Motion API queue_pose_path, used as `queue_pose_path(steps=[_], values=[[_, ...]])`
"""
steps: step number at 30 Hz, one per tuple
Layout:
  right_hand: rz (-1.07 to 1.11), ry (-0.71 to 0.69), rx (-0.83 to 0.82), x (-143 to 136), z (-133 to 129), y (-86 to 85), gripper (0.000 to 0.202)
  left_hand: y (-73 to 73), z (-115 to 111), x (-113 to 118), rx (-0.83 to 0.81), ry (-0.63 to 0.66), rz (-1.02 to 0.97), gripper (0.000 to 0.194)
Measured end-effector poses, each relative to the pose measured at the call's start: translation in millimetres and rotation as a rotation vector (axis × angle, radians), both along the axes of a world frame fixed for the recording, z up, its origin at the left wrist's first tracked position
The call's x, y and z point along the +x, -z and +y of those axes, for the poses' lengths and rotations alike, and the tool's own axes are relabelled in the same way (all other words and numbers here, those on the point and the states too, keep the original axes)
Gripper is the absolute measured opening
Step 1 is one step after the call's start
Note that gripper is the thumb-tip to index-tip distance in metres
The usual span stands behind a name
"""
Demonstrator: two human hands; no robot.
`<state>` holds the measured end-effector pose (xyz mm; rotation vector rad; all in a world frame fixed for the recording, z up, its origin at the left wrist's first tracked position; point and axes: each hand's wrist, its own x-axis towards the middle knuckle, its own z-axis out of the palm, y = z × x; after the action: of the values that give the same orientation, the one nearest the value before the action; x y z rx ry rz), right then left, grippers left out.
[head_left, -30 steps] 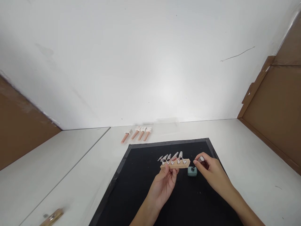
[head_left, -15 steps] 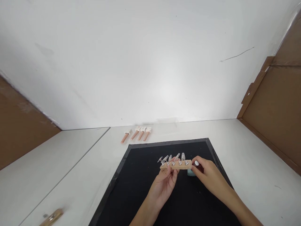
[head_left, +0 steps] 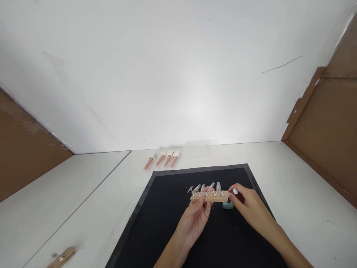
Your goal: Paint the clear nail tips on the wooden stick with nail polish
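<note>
My left hand (head_left: 195, 219) pinches a small wooden bar (head_left: 209, 197) from below, over the black mat. Along the bar stand several clear false nail tips (head_left: 218, 186) on silvery holders, leaning at different angles. At the bar's right end, my right hand (head_left: 247, 199) is closed around a dark reddish-brown handle (head_left: 240, 197); a white spot shows by the fingers. The handle's working end is hidden. Just below the bar, a small green bottle (head_left: 228, 205) sits partly covered by the bar and the right fingers.
Several small bottles with long pink caps (head_left: 167, 160) lie on the white table behind the black mat (head_left: 167, 227). Another wooden piece with metal fittings (head_left: 63, 257) is at the lower left. Brown cardboard panels (head_left: 326, 141) flank the white back wall.
My right hand has shifted slightly right, and a bit more of the green bottle shows. The wooden bar has moved very slightly right and down in my left hand.
</note>
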<state>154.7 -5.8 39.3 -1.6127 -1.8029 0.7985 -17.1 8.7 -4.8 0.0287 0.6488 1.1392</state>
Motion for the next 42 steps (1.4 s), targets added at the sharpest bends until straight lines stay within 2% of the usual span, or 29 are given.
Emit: queue_pose_path(steps=[5,12,20,28,36,42], values=[[0.074,0.043,-0.004,2.0,-0.9,2.0,0.023,-7.1,0.2,1.5,-0.058,-0.015,0.023,0.043],[0.153,0.089,0.025,2.6,-0.2,2.8,0.025,3.6,0.0,-1.2,0.005,-0.008,-0.009,0.038],[0.16,0.08,0.042,2.3,-0.4,1.6,0.025,-2.2,-0.4,-0.8,-0.033,-0.005,0.021,0.037],[0.146,0.08,0.062,2.2,0.3,2.0,0.024,7.7,1.3,-2.6,0.022,0.004,-0.028,0.038],[0.141,0.068,0.052,2.5,-0.7,2.0,0.025,-3.1,-0.5,-0.5,-0.025,0.0,0.021,0.039],[0.136,0.067,0.044,2.0,-0.8,1.4,0.025,-0.7,0.2,-0.9,-0.026,-0.001,0.039,0.035]])
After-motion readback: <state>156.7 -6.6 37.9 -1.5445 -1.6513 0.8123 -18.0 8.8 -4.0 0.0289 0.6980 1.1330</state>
